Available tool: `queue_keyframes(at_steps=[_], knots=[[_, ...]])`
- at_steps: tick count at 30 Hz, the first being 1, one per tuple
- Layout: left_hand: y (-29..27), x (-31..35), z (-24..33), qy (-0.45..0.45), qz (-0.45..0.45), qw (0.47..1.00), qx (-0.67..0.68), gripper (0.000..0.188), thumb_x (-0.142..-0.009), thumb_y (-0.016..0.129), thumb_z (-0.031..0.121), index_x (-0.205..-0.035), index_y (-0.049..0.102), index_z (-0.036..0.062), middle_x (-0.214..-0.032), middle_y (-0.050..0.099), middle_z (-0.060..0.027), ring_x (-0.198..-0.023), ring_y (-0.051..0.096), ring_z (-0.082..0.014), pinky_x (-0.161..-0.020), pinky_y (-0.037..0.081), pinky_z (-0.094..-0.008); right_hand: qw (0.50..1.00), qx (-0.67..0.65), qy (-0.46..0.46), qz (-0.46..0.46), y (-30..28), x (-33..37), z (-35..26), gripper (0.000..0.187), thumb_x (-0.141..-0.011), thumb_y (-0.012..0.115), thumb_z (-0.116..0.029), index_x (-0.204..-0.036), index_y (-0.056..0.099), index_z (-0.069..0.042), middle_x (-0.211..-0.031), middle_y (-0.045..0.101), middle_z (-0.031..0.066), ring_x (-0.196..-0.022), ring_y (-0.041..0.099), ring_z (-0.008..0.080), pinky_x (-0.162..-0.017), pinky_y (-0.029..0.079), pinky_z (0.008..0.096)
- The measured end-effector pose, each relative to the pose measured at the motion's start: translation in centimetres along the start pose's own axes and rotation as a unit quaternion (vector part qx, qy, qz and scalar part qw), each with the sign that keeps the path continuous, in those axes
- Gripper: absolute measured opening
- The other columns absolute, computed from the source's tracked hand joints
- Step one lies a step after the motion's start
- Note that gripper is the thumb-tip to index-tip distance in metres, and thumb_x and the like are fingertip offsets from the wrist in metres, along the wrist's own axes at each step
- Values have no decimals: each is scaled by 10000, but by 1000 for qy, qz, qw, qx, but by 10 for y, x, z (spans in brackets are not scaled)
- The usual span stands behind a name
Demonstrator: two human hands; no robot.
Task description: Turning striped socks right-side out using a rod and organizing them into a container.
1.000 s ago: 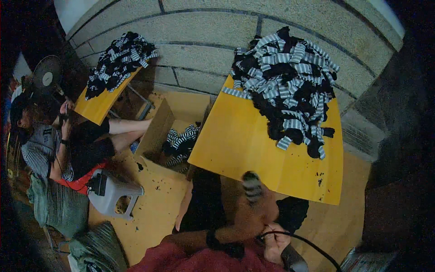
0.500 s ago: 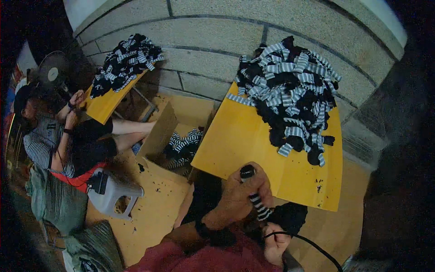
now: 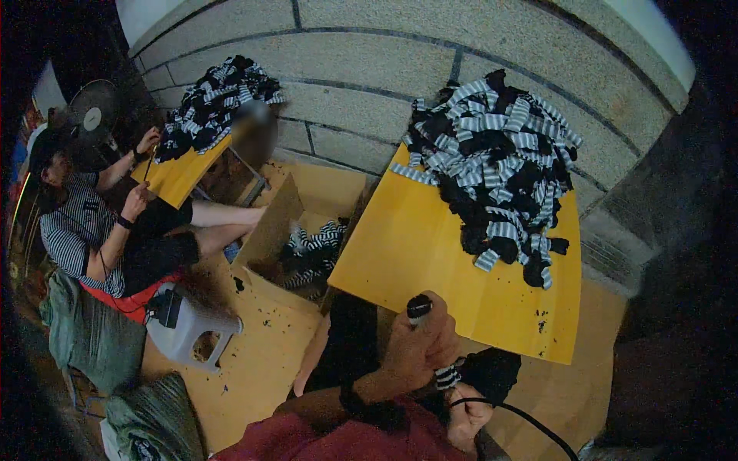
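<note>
Tabletop [image 3: 430,253] front open, cable [image 3: 530,418] apparently across right hand [image 3: 470,415]

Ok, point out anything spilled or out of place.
Dark scraps litter the floor between the stool and box, and more dot the near corner of the right table. They look odd, scattered rather than piled.

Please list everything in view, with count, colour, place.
Striped cloth: one, black-white, lower centre
Cable: one, black, lower right
Tables: two, yellow, centre right and upper left
Cloth heaps: two, black-grey, on tables
Box: one, brown, between tables
Boxed cloth: uncountable, black-white, inside box
Stool: one, grey, left
Sacks: two, green, lower left
Fan: one, dark, upper left
Person: one, striped shirt, left
Wall: one, grey, behind tables
Floor: one, tan, below
Left grip: one, bare, around striped cloth
Right grip: one, bare, at cable
</note>
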State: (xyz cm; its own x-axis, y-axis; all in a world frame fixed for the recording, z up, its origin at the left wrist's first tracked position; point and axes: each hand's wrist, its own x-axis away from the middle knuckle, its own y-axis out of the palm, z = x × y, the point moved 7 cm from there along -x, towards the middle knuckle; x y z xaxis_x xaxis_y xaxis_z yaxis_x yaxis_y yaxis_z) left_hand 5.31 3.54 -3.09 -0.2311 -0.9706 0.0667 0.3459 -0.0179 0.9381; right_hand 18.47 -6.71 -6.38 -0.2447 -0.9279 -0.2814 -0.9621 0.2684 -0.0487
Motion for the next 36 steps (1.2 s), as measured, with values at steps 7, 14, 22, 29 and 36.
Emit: queue_keyframes(at_steps=[7,14,22,29,36], knots=[[5,9,-10,0,-44,998,-35,164,-912,531,234,-864,457,95,-593,399,14,-479,369,-83,-424,298,-232,994,46,14,-103,13,-10,0,126,-824,563,-43,-744,609,43,-643,543,22,-551,479,97,-486,369,226],[4,-8,22,32,-170,984,45,183,-917,519,209,-820,451,69,-628,449,-34,-527,470,-138,-455,376,-274,982,-88,-99,-133,-8,10,41,169,-858,510,-10,-692,523,-43,-666,482,22,-590,406,144,-532,339,262],[16,7,58,78,-45,996,-14,195,-906,539,219,-805,447,79,-599,410,-34,-495,417,-143,-454,353,-287,988,-46,-115,-96,15,-3,-6,196,-885,497,-23,-694,528,3,-700,529,37,-576,422,135,-523,361,259],[12,12,40,68,-47,996,41,190,-895,560,218,-802,450,94,-563,370,-8,-455,328,-106,-430,290,-264,988,-38,-95,-118,15,0,0,197,-878,508,-30,-684,506,4,-671,517,39,-571,423,147,-535,394,272],[6,14,16,35,-52,997,40,199,-904,540,228,-793,450,90,-555,365,-1,-448,306,-98,-431,271,-257,996,74,-34,-36,14,-1,-6,134,-811,558,-45,-690,566,11,-632,530,23,-541,442,98,-491,357,233]])
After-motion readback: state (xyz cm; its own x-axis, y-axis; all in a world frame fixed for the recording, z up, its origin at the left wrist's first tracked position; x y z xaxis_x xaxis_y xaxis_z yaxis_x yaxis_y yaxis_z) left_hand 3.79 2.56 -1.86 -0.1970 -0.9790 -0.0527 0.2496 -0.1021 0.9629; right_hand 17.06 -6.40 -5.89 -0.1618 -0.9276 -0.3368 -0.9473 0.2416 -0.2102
